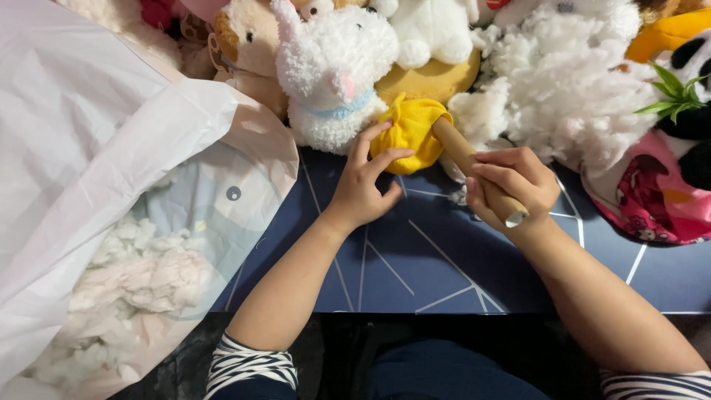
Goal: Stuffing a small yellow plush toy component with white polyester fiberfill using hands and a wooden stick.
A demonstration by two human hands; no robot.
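You work over a dark blue cloth (437, 267) with thin white lines crossing it, spread on the surface in front of you; nothing of the room beyond it shows. Take the yellow fabric piece (411, 130) at the far edge of that cloth as your landmark. Your left hand (366, 189) rests on its near left side, fingers curled loosely over the fabric, thumb underneath. Your right hand (511, 189), just right of the yellow piece, is wrapped closed around a wooden stick (474, 167) whose far end is pushed into the yellow fabric.

Well to the left of the yellow piece lies a large white plastic bag (89, 141), its mouth open, with loose white stuffing (141, 281) inside. Right of the yellow piece, a heap of loose white fibre fill (563, 96) sits on the cloth. Just behind the yellow piece stands a fluffy white plush toy (337, 70) with a pale blue collar, touching it, with more plush toys packed beside and behind it. Far right is a pink patterned fabric (652, 200).
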